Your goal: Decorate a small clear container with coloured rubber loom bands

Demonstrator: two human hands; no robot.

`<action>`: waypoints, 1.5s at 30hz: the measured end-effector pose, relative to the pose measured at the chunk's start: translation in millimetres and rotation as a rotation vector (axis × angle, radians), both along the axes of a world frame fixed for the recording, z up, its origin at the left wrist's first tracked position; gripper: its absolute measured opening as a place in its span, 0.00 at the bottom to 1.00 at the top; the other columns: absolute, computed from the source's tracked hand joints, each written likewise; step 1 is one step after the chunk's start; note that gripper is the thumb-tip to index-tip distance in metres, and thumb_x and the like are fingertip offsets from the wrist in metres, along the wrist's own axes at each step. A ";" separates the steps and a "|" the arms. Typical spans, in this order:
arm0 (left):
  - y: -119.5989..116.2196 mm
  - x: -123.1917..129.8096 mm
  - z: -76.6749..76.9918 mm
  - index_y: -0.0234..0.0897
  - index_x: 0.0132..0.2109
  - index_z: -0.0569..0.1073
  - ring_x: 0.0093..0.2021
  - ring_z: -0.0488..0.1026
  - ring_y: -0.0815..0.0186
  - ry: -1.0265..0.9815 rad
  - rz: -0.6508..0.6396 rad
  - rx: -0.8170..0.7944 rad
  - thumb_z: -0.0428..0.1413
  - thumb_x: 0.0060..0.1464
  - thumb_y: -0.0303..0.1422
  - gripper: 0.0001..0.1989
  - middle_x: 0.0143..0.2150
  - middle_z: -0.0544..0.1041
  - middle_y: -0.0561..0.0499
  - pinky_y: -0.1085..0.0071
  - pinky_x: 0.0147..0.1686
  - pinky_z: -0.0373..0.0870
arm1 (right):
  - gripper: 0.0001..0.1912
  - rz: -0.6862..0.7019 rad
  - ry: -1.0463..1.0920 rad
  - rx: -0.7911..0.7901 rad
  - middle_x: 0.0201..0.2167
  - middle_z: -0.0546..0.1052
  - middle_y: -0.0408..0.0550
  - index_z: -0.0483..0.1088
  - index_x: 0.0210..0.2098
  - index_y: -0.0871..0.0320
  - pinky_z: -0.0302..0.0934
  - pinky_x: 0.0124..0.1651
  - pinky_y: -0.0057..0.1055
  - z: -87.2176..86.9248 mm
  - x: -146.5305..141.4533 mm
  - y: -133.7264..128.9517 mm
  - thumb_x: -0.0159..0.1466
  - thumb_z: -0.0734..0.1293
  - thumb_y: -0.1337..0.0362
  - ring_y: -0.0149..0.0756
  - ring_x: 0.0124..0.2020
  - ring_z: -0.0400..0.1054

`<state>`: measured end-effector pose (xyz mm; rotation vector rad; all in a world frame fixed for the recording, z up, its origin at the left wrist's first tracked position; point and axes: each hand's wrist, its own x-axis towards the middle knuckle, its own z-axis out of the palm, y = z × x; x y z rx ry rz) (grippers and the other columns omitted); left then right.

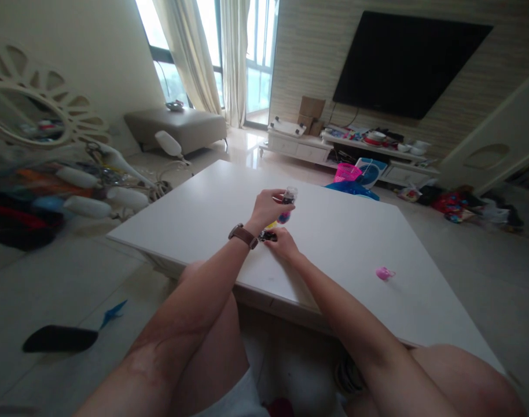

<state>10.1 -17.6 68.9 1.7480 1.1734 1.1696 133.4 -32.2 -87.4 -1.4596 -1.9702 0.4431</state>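
Note:
My left hand (268, 207), with a brown-strapped watch at the wrist, is closed around a small clear container (291, 193). Dark, pink and blue colours show at the container's lower part, just above the white table (334, 243). Closer to me, my right hand (284, 243) rests at the tabletop with its fingers closed on a small black-and-silver piece (268, 236), whose kind is too small to make out. A bit of yellow (272, 225) shows between the two hands. Off to the right lies a small pink piece with a loop (384, 273), apart from both hands.
A white lamp with several long shades (128, 198) stands close to the table's left edge. Beyond the far edge are a pink basket (346, 172) and a blue plastic bag (355, 190). A black object (60, 339) lies on the floor at left.

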 end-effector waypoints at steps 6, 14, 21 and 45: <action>0.9 1.0 -1.8 0.36 0.47 0.82 0.36 0.79 0.64 0.013 -0.013 0.024 0.69 0.41 0.34 0.23 0.37 0.82 0.47 0.72 0.37 0.73 | 0.08 0.006 -0.059 0.042 0.38 0.82 0.49 0.80 0.38 0.56 0.66 0.51 0.36 -3.2 -10.5 8.2 0.60 0.70 0.71 0.41 0.42 0.74; -0.9 -2.1 -2.3 0.36 0.47 0.82 0.36 0.79 0.64 0.083 -0.004 0.046 0.68 0.40 0.34 0.23 0.37 0.82 0.47 0.71 0.38 0.73 | 0.08 -0.048 -0.033 0.097 0.34 0.83 0.47 0.81 0.35 0.55 0.67 0.44 0.33 13.2 26.1 -8.3 0.59 0.70 0.72 0.39 0.36 0.75; -0.3 6.3 -21.6 0.38 0.49 0.82 0.37 0.77 0.62 0.321 -0.099 0.099 0.67 0.39 0.33 0.25 0.38 0.82 0.48 0.70 0.39 0.72 | 0.07 -0.091 -0.047 0.147 0.33 0.82 0.47 0.81 0.37 0.56 0.68 0.39 0.32 61.0 110.2 -49.8 0.60 0.69 0.68 0.36 0.31 0.74; -30.1 47.9 -57.3 0.41 0.49 0.83 0.34 0.73 0.65 0.471 -0.412 0.191 0.67 0.40 0.33 0.24 0.35 0.78 0.51 0.73 0.36 0.69 | 0.11 0.076 -0.170 0.141 0.32 0.81 0.49 0.81 0.36 0.56 0.65 0.41 0.31 122.9 125.6 -92.3 0.61 0.69 0.76 0.37 0.33 0.73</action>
